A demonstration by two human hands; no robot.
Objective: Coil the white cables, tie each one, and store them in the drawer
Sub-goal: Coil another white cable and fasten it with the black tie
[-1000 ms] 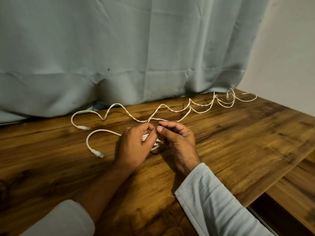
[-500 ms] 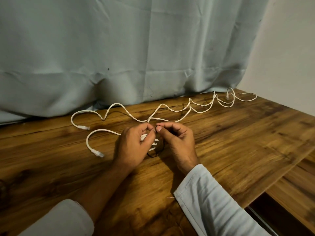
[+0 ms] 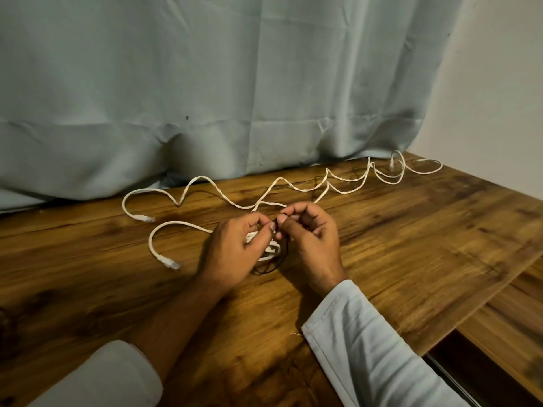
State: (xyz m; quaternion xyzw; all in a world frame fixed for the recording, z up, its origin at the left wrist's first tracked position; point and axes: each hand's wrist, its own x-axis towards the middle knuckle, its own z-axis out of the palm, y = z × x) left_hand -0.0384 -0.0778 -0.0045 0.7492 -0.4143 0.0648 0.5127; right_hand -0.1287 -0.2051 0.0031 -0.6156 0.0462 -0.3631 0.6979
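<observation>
At centre of frame, left hand and right hand close together just above the wooden table, fingertips nearly meeting. Both clenched in a pinch on a thin black tie — thumb and forefinger of each nipping it near the top, with slack looping down onto the wood below the hands. Between and partly under the hands, a small bundle of the white cable, mostly hidden. Rest of the cable lying loose on the table: a loop out to the left ending in a plug, a second plug above it, and a long wavy run off to the upper right — as far as the table's back corner. Behind, a pale blue-grey curtain across the top; bare wall at upper right. Pale sleeves along the bottom edge.
</observation>
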